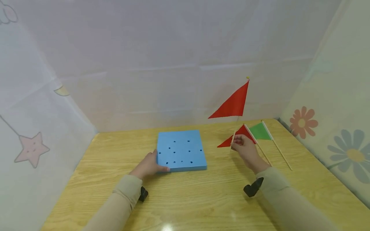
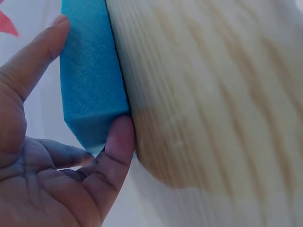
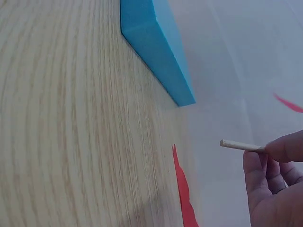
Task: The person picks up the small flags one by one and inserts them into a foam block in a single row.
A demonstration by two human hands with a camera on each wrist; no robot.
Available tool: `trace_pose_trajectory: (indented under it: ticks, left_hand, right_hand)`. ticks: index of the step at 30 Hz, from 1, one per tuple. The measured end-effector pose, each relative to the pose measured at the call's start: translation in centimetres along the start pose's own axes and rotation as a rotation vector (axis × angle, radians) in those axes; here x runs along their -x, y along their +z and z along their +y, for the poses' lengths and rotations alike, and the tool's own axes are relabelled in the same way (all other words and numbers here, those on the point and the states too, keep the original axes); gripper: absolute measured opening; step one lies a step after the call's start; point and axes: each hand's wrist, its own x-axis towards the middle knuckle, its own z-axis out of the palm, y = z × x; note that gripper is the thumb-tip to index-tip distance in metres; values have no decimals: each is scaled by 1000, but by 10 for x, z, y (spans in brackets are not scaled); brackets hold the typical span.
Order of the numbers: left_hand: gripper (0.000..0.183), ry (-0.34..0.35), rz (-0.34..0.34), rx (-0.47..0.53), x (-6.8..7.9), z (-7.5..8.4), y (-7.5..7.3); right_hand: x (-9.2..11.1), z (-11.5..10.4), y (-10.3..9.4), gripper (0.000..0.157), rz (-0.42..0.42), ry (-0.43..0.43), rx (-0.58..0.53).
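Note:
A blue foam board (image 1: pixel 181 146) with several small dark holes in its top lies flat on the table. My left hand (image 1: pixel 148 165) grips its near left corner, the thumb along the front side and the fingers at the left side. In the left wrist view, fingers (image 2: pixel 120 137) reach round the board's end. Right of the board, my right hand (image 1: pixel 245 150) pinches the thin wooden stick of a red triangular flag (image 1: pixel 236 102). This flag stands nearly upright, its cloth pointing left. The stick's lower end (image 3: pixel 232 143) pokes out below the fingertips, above the table.
Another red flag (image 1: pixel 244 131) lies on the table behind the right hand, and a green flag (image 1: pixel 261 131) lies to its right, sticks slanting toward me. Pale cloth walls (image 1: pixel 162 93) with printed flowers and a star enclose the wooden table (image 1: pixel 196 199) at the back and sides.

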Motion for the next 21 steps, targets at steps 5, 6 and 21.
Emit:
trace_pose_trajectory:
  ticks: [5, 6, 21]
  left_hand:
    - [116, -6, -5, 2, 1, 4, 1]
    - [116, -4, -5, 5, 1, 6, 2]
    - [115, -1, 0, 35, -3, 21, 14]
  right_hand:
    - [-1, -5, 11, 31, -7, -2, -15]
    - [-1, -6, 14, 32, -8, 0, -5]
    - [-22, -13, 66, 28, 6, -78, 119]
